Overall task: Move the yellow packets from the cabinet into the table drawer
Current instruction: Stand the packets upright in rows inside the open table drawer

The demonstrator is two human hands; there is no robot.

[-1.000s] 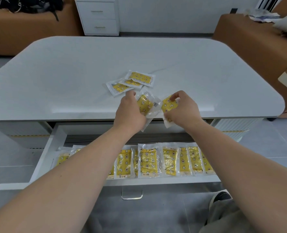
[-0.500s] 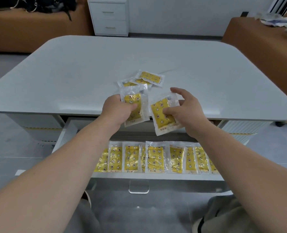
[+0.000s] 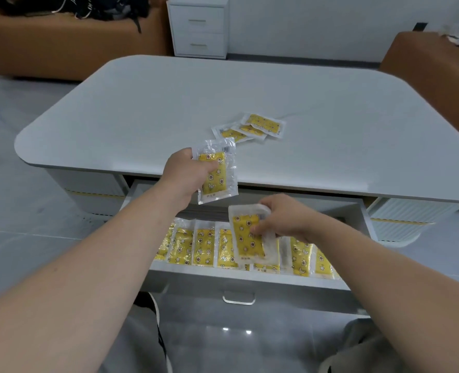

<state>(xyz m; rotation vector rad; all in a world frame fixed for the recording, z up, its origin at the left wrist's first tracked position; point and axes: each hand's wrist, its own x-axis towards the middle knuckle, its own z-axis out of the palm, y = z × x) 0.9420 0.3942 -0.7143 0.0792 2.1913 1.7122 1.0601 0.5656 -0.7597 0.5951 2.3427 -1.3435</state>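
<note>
Right grip (image 3: 284, 222) pinches a packet (image 3: 248, 238) low over the row (image 3: 204, 246) in the drawer (image 3: 239, 275); left grip (image 3: 188, 173) clasps a second packet (image 3: 220, 181) above the bench (image 3: 142, 109) edge. This looks like the placing step. Next, lay it flat into the row. Spares (image 3: 249, 127) lie on the bench.

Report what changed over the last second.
The right hand lowered a yellow packet from over the table into the open drawer, over the row. The left hand still holds the second packet at the table edge. The three packets on the table stayed put.
</note>
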